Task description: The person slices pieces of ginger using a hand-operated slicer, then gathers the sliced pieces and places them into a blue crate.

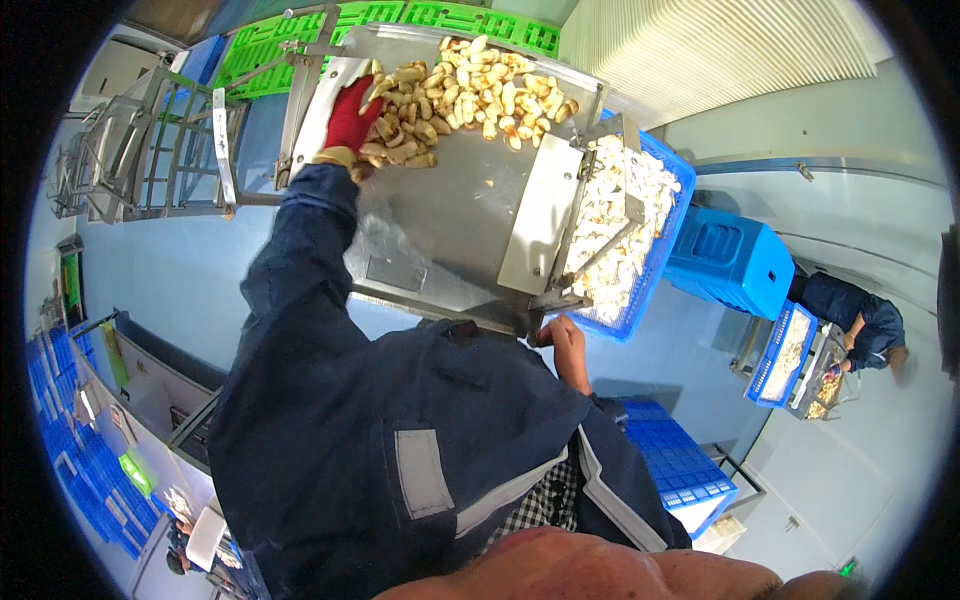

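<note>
My left hand (350,118), in a red glove with a pale cuff, rests at the left end of a heap of pale, brown-tinged mushrooms (475,90). Its fingers are spread against the nearest ones. The heap lies on a steel tray table (430,215), along its far side. My bare right hand (568,345) is closed at the table's near right corner, around what looks like a dark metal handle (534,328); its fingers partly hide the grip. A white plate (540,215) and a metal frame (632,170) form the table's right end.
Below the frame, a blue basket (655,245) holds white sliced pieces. Beyond it stands a blue bin (730,262). At far right another person (850,315) works over a small tray beside a blue crate (785,355). Green pallets (270,50) and metal racks (180,140) stand left.
</note>
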`<action>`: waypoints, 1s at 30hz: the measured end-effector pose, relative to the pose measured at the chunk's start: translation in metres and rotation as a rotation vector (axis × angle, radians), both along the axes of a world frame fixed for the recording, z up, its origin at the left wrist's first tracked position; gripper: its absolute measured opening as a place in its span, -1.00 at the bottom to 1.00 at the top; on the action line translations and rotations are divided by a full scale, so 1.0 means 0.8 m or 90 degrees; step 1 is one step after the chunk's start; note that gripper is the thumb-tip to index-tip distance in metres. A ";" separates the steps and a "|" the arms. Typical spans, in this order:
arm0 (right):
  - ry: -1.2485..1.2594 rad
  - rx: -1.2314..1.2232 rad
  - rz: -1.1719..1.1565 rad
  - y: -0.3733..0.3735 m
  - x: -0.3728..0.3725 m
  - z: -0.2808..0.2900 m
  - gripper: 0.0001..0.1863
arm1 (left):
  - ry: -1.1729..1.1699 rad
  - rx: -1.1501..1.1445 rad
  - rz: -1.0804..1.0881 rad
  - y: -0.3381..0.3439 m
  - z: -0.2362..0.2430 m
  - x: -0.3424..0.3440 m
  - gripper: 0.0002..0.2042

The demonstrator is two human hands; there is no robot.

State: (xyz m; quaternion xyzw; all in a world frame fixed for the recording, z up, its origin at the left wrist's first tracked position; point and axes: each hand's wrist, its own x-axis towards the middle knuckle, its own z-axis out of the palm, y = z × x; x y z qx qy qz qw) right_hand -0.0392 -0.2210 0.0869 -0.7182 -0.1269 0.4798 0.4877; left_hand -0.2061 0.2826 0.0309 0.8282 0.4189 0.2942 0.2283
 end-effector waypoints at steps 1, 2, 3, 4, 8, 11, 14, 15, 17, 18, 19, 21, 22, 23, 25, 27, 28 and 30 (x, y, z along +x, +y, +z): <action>-0.002 0.000 0.002 0.001 -0.002 0.004 -0.75 | 0.119 -0.023 0.015 0.030 -0.019 -0.028 -0.54; 0.029 0.046 0.015 0.014 -0.019 0.010 -0.75 | 0.012 -0.178 -0.031 0.075 -0.045 -0.108 -0.54; 0.009 0.057 -0.013 0.010 -0.009 0.009 -0.74 | 0.186 -0.083 -0.054 0.060 -0.058 -0.068 -0.55; -0.004 0.028 -0.026 0.007 -0.003 0.008 -0.70 | 0.357 0.036 -0.072 0.044 -0.056 -0.040 -0.56; -0.059 0.046 -0.019 -0.007 0.000 -0.001 -0.70 | 0.070 -0.027 -0.080 -0.044 -0.044 -0.019 -0.55; -0.057 0.018 -0.033 0.005 -0.006 0.004 -0.69 | -0.007 -0.070 -0.077 -0.110 -0.023 -0.007 -0.57; -0.053 -0.005 -0.043 0.014 -0.010 0.014 -0.69 | -0.098 -0.066 -0.120 -0.142 -0.023 0.004 -0.61; -0.065 -0.025 -0.048 0.015 -0.011 0.018 -0.68 | -0.166 -0.069 -0.139 -0.148 -0.015 0.011 -0.62; -0.084 -0.025 -0.067 0.016 -0.008 0.019 -0.68 | -0.211 0.003 -0.122 -0.129 -0.001 0.035 -0.64; -0.089 -0.024 -0.073 0.013 -0.009 0.020 -0.68 | -0.182 0.077 -0.077 -0.100 0.011 0.047 -0.64; -0.090 -0.028 -0.078 0.010 -0.012 0.015 -0.68 | -0.207 0.032 -0.013 -0.058 0.008 0.059 -0.62; -0.091 -0.031 -0.057 0.007 -0.007 0.006 -0.69 | -0.039 0.147 0.073 0.036 -0.030 0.073 -0.57; -0.064 -0.057 -0.076 0.013 -0.011 0.009 -0.68 | 0.031 0.108 0.087 0.062 -0.046 0.078 -0.56; -0.070 -0.049 -0.077 0.018 -0.013 0.009 -0.68 | 0.098 0.102 0.002 0.099 -0.063 0.075 -0.56; -0.089 -0.039 -0.087 0.012 -0.016 0.007 -0.68 | 0.092 0.063 -0.100 0.092 -0.068 0.095 -0.57; -0.101 -0.049 -0.092 0.006 -0.012 0.008 -0.67 | 0.136 0.043 -0.148 0.054 -0.067 0.114 -0.58; -0.105 -0.038 -0.092 0.008 -0.013 0.008 -0.67 | 0.096 0.055 -0.149 0.038 -0.071 0.108 -0.57; -0.107 -0.023 -0.094 0.009 -0.014 0.006 -0.67 | 0.051 0.021 -0.199 -0.001 -0.064 0.091 -0.57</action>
